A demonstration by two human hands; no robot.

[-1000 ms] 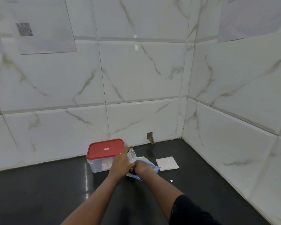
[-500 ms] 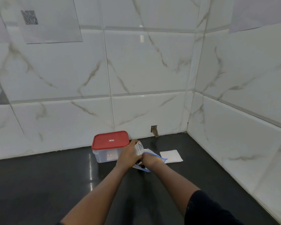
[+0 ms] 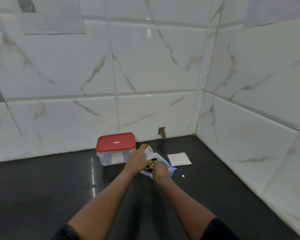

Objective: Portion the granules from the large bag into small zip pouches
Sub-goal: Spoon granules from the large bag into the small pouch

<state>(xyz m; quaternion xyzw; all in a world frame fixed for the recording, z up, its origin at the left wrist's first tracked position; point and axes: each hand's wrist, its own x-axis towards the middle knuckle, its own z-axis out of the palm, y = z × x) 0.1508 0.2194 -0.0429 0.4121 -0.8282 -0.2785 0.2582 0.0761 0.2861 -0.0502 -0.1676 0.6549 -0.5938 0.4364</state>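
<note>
The left hand [image 3: 138, 160] grips a small pouch [image 3: 149, 152] of clear plastic. Its fingers are curled round the pouch's lower part, and the pouch's top sticks up past the knuckles, tilted a little to the right. The right hand [image 3: 161, 170] is just beside it, touching or nearly touching, with its back to the camera. Its fingers are bent towards the left hand, but their tips are hidden, so I cannot tell whether they pinch anything.

Under the right hand lies the large bag [image 3: 171, 168], clear with a blue strip along its edge, resting flat on the dark bench [image 3: 42, 187]. A few dark granules [image 3: 148, 169] show between the two hands, low down at the bag. Another dark speck sits at the pouch's lower edge, too small to make out.

To the left of the hands, just beside the left one, stands a clear plastic box [image 3: 111, 158] with a red lid [image 3: 115, 142] shut on it, close to the tiled wall [image 3: 154, 66]. To the right of the bag, apart from it, lies a flat stack of white squares [image 3: 179, 158]. A small white dot [image 3: 183, 175] sits on the bench in front of that stack. Both forearms reach in from the bottom edge, with dark sleeves at the elbows.
</note>
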